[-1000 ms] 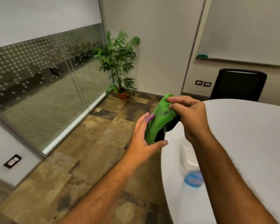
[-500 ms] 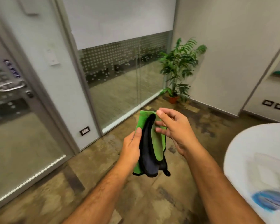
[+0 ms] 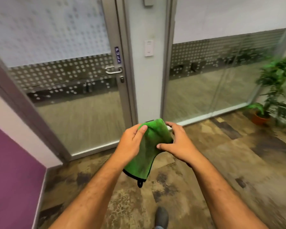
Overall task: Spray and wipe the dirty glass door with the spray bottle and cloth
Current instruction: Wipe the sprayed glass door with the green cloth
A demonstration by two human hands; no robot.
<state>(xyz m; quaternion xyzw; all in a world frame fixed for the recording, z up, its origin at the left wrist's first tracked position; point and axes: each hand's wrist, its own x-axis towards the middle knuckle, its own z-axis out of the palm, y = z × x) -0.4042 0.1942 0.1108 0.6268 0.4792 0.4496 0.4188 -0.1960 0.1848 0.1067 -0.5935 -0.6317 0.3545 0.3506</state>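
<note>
A green cloth (image 3: pixel 149 149) with a black edge and a small loop hangs folded between both hands at the centre of the head view. My left hand (image 3: pixel 130 142) grips its left side, thumb on top. My right hand (image 3: pixel 177 142) presses on its right side with fingers spread. The glass door (image 3: pixel 76 90) stands ahead on the left, with a dotted frosted band, a metal handle (image 3: pixel 113 70) and a blue PULL label. The door is shut. No spray bottle is in view.
A grey post (image 3: pixel 147 80) with a wall switch separates the door from a glass partition (image 3: pixel 213 83) on the right. A potted plant (image 3: pixel 274 90) stands at the far right. A purple wall (image 3: pixel 10 171) lies at the left. My shoe (image 3: pixel 162 217) shows on the mottled floor.
The view has swung left from the white table and plant to face the door. The cloth has been turned green side up between both hands, and the spray bottle and table have left the view.
</note>
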